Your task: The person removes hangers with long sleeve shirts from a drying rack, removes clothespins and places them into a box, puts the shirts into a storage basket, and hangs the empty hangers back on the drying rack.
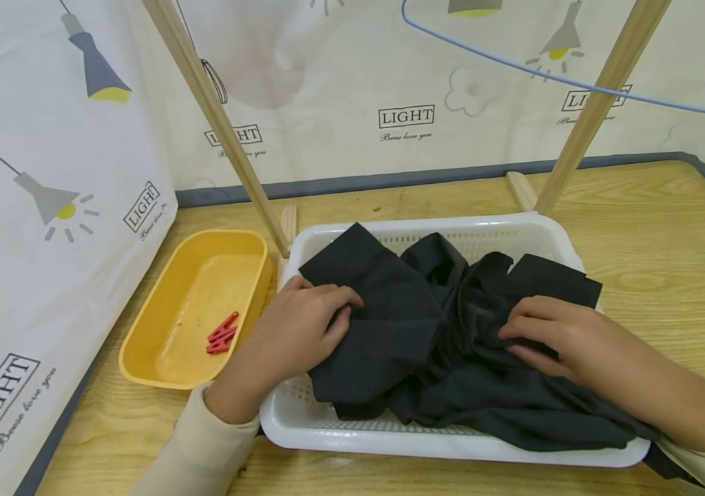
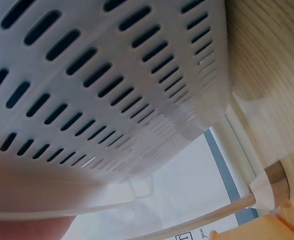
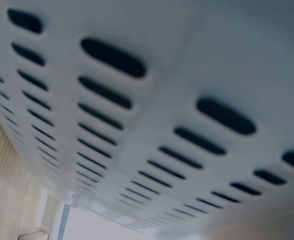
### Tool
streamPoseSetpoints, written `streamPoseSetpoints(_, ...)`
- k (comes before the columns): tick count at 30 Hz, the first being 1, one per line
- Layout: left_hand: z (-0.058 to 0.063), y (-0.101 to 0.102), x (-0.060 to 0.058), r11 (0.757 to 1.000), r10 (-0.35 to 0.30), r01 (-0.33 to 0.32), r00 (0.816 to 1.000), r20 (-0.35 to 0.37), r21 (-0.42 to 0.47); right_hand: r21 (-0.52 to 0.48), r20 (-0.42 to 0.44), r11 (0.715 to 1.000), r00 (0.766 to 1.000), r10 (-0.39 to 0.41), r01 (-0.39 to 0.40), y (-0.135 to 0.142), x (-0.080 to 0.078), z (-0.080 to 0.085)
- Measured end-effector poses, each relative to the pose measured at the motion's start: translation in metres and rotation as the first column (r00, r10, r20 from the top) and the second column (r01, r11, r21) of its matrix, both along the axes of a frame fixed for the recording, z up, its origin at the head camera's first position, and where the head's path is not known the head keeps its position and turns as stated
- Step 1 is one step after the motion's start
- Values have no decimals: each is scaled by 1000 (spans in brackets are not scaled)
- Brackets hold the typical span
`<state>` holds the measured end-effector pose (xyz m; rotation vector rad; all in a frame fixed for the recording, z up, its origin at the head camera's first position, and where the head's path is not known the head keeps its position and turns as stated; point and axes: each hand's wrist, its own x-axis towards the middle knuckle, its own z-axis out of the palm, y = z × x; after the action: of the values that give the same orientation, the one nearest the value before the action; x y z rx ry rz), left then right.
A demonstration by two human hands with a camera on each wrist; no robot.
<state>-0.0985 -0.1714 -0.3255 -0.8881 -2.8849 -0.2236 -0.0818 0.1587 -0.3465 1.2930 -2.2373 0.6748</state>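
Observation:
A crumpled black garment (image 1: 390,358) lies heaped in a white plastic basket (image 1: 451,448), with flat hemmed edges sticking up at its left and right ends. My left hand (image 1: 306,320) is over the basket's left side, its index finger and thumb curled onto the cloth. On the right, my other hand (image 1: 560,334) holds a fold of the same garment between fingers and thumb. Both wrist views show mostly the slotted outer wall of the basket, here the left wrist view's wall (image 2: 102,115) and the right wrist view's wall (image 3: 151,125); the fingertips are hidden there.
A yellow tub (image 1: 166,344) with red clothespins (image 1: 222,334) stands left of the basket. Two wooden poles, left (image 1: 222,131) and right (image 1: 603,103), rise behind it. A blue wire hanger (image 1: 513,63) crosses the upper right. Printed sheeting (image 1: 340,138) backs the wooden table (image 1: 656,234).

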Motion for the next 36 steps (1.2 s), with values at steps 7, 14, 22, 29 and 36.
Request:
streamPoseSetpoints(7,0,0,0,1000,-1,1,1000,-1,1,89,33,994,997,-74,70,1,4,0)
streamPoseSetpoints(14,0,-1,-1,1000,-2,2,1000,-5,-1,116,-4,987,994,-108,108,-1,2,-5)
streamPoseSetpoints(22,-2,-1,-2,1000,-2,2,1000,-1,15,154,141,976,974,-178,156,5,6,4)
streamPoseSetpoints(29,-2,-6,-2,994,-30,22,997,70,110,208,256,940,913,-318,269,8,12,16)
streamPoseSetpoints(36,3,-11,2,972,-33,1,991,131,237,105,274,931,889,-366,350,10,13,23)
